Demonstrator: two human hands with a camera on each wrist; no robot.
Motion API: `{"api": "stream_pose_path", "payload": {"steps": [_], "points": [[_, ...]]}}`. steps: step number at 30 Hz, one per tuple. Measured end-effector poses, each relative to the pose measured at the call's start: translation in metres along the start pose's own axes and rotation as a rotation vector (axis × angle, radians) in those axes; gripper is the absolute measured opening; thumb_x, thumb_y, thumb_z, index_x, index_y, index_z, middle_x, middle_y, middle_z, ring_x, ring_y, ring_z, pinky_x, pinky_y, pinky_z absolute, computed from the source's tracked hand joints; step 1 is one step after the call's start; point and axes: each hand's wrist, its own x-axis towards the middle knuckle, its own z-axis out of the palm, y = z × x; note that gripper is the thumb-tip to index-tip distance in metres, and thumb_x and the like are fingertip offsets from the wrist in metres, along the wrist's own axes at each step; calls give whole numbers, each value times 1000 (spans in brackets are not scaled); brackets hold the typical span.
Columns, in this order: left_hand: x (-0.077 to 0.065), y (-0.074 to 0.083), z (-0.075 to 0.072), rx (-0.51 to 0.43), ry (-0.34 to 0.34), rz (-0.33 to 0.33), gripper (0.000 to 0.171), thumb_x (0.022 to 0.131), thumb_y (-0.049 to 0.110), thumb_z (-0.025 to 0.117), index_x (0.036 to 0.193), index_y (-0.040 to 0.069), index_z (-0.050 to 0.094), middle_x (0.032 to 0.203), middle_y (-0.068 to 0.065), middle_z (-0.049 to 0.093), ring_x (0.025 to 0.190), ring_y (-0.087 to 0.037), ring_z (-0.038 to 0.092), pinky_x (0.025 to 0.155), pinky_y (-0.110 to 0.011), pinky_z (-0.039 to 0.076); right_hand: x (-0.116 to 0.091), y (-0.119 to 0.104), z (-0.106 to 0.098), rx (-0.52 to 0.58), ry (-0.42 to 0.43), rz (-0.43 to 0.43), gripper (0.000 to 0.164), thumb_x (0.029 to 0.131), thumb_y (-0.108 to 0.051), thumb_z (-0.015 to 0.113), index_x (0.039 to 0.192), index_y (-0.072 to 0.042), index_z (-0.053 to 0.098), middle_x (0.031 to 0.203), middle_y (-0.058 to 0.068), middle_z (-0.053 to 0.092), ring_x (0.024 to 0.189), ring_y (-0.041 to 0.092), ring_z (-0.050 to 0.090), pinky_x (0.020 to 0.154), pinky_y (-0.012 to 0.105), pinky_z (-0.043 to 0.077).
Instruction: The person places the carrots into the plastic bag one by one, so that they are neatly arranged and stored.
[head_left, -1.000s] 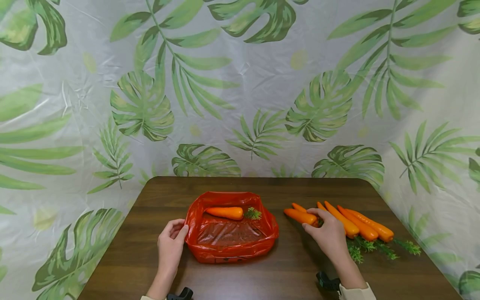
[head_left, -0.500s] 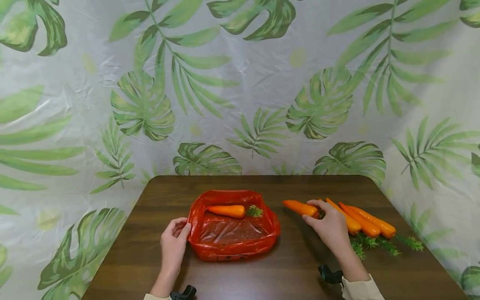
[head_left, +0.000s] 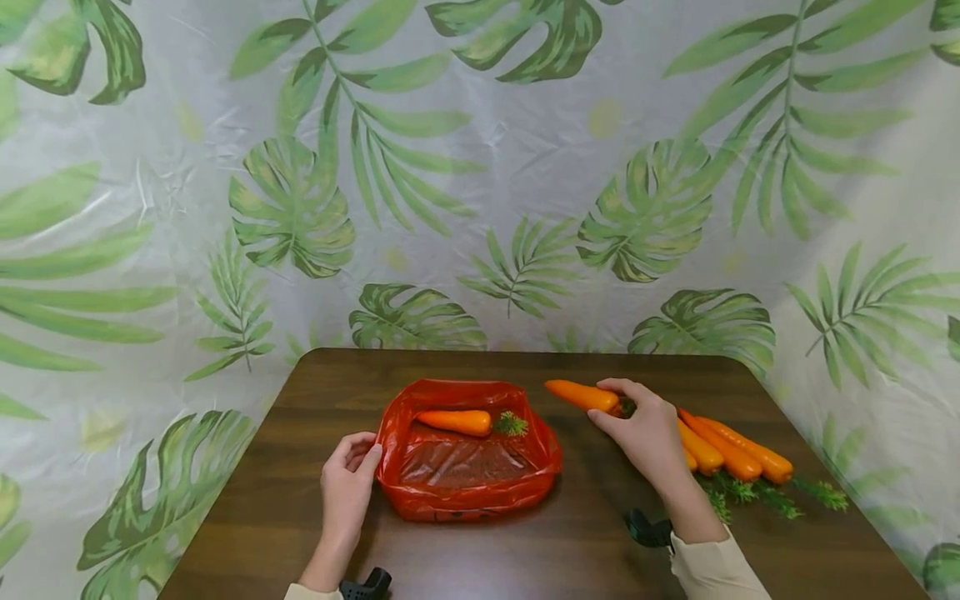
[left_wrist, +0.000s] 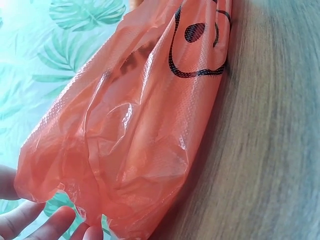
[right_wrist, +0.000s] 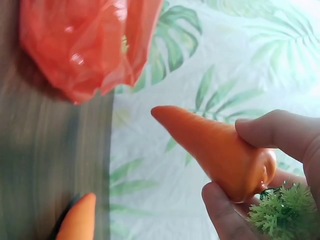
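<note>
A red plastic bag [head_left: 480, 505] stands on the table with its mouth spread wide, and one carrot [head_left: 454, 422] with a green tuft lies inside. My left hand [head_left: 348, 483] pinches the bag's left rim between thumb and fingers. In the left wrist view the bag wall [left_wrist: 135, 115] shows black print, with fingertips [left_wrist: 60, 220] at its edge. My right hand [head_left: 641, 429] grips a second carrot [head_left: 581, 394] by its thick end, tip pointing left towards the bag. The right wrist view has this carrot [right_wrist: 215, 150] between thumb and fingers, its green tuft [right_wrist: 282, 212] hanging below.
Several more carrots [head_left: 738, 446] with green tops [head_left: 776, 498] lie on the right of the brown wooden table [head_left: 480, 567], partly behind my right hand. A leaf-patterned sheet [head_left: 480, 183] hangs behind the table. Each wrist wears a black device [head_left: 648, 530].
My right hand has lifted the carrot from beside the others and carried it up and left, towards the bag. The left hand keeps its hold on the rim.
</note>
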Motion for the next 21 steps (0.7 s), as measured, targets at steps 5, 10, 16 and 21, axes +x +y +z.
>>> {"api": "stream_pose_path", "payload": {"steps": [5, 10, 16, 21], "points": [[1, -1, -1, 8, -1, -3, 25, 97, 15, 68, 120, 3, 66, 118, -17, 67, 105, -29, 62, 81, -12, 50, 6, -12, 3, 18, -13, 1, 41, 81, -29, 86, 118, -22, 72, 118, 3, 70, 81, 20, 57, 63, 33, 47], [0, 2, 0, 12, 2, 12, 24, 97, 14, 68, 118, 3, 67, 117, -18, 67, 103, -30, 63, 81, -12, 50, 7, -21, 5, 55, -27, 5, 41, 81, -28, 86, 119, -21, 72, 113, 3, 70, 79, 20, 57, 61, 32, 50], [0, 3, 1, 11, -2, 21, 23, 97, 14, 68, 117, 3, 67, 116, -18, 67, 103, -31, 63, 81, -13, 51, 11, -32, 10, 77, -45, -2, 40, 81, -27, 86, 118, -22, 72, 114, 1, 69, 82, 20, 58, 65, 34, 51], [0, 1, 1, 33, 9, 17, 21, 97, 13, 68, 116, 3, 68, 115, -18, 68, 102, -30, 64, 81, -12, 50, 13, -39, 17, 76, -56, -18, 40, 81, -26, 86, 118, -21, 72, 115, 2, 70, 81, 21, 58, 66, 35, 50]]}}
